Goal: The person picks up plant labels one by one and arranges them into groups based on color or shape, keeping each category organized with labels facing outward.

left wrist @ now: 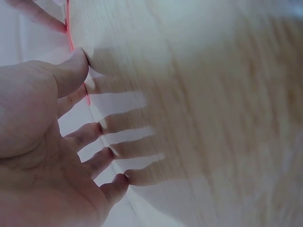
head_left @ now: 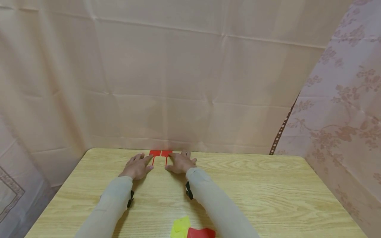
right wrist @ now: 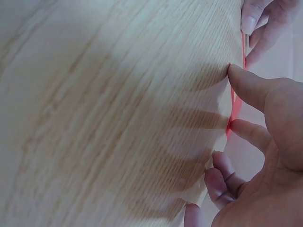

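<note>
**Hands flat beside two red pieces on a wooden table**

Hands lie palm-down at the far edge of the table [head_left: 268,185], close together but not touching. Left hand [head_left: 137,167] rests with fingers spread and straight; its index finger reaches toward the left red piece [head_left: 154,153], and the fingertip lies on or just beside that piece's thin stem. In the left wrist view the fingers [left wrist: 90,135] press flat on the wood, with a red edge [left wrist: 70,33] showing just past the thumb. Right red piece [head_left: 166,153] sits touching, or nearly touching, its twin, between the two hands. Right hand [head_left: 181,162] also lies flat, fingers loosely extended, its index finger at the stem of the right piece; whether it presses the stem cannot be told. Nearer the body, well apart from both hands, lie a yellow piece [head_left: 180,226] and a red sheet [head_left: 200,233], the yellow one just left of the red.
</note>
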Motion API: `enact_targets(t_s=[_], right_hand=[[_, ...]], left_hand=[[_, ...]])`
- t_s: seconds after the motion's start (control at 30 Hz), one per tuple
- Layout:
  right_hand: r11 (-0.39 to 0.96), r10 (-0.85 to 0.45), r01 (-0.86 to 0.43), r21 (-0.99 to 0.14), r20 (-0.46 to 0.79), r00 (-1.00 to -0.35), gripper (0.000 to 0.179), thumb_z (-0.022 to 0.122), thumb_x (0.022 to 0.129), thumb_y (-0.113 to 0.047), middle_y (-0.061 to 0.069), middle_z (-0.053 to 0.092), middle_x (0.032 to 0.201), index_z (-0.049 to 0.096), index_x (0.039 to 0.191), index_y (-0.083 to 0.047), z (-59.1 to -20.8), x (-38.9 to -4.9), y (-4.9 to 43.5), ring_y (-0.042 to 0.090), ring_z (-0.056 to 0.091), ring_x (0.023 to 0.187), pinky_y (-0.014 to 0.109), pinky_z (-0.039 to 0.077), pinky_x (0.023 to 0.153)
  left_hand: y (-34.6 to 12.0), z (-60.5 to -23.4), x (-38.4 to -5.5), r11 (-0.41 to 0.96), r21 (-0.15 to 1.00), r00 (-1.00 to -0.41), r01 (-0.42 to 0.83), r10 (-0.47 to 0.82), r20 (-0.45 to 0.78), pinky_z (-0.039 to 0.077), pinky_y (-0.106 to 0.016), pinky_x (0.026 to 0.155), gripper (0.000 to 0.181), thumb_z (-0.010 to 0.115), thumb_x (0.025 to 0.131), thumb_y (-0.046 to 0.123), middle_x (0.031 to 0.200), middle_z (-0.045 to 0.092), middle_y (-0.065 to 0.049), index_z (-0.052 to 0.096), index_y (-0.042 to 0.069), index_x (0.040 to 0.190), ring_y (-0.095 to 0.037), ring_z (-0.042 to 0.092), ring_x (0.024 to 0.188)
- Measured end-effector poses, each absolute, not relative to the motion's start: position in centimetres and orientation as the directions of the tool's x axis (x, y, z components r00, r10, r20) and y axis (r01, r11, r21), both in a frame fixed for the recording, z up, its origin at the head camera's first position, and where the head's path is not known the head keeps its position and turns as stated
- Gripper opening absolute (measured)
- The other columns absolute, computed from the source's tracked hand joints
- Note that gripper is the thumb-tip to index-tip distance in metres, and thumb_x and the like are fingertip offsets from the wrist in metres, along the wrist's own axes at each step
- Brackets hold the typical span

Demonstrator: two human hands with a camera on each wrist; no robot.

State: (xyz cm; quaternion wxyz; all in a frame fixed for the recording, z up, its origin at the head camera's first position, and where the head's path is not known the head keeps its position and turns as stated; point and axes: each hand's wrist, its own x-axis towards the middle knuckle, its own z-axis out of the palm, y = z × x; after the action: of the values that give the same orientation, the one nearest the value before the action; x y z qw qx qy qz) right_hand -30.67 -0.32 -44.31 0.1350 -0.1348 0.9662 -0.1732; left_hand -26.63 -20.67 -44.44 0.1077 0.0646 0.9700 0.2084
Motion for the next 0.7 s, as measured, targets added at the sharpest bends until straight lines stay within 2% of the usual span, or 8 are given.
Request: enact_targets(t_s=[0.23, 0.7], right_hand=[[0.902, -0.307, -0.211, -0.377, -0.216, -0.927, 0.066, 0.071, 0.093, -0.051, 0.022, 0.034, 0.157, 0.049, 0.152, -0.032, -44.27, -30.51, -0.2, 0.04, 0.019, 0.145, 0.072, 0.027, 0.103], [0.888, -0.318, -0.218, -0.405, -0.199, -0.927, 0.068, 0.071, 0.092, -0.051, 0.02, 0.035, 0.156, 0.048, 0.152, -0.029, -44.21, -30.48, -0.08, 0.04, 0.018, 0.147, 0.07, 0.028, 0.101]], left_hand=[[-20.72, -44.25, -26.54, 0.903, 0.424, -0.968, 0.076, 0.169, -0.186, 0.018, -0.069, 0.115, 0.057, 0.054, 0.107, 0.028, 0.159, 0.023, -0.033, 0.037, 0.007, 0.157, -0.057, 0.02, 0.144], [-20.69, -44.27, -26.55, 0.902, 0.427, -0.967, 0.068, 0.164, -0.193, 0.018, -0.069, 0.114, 0.057, 0.054, 0.107, 0.027, 0.159, 0.022, -0.034, 0.036, 0.008, 0.157, -0.058, 0.021, 0.143]])
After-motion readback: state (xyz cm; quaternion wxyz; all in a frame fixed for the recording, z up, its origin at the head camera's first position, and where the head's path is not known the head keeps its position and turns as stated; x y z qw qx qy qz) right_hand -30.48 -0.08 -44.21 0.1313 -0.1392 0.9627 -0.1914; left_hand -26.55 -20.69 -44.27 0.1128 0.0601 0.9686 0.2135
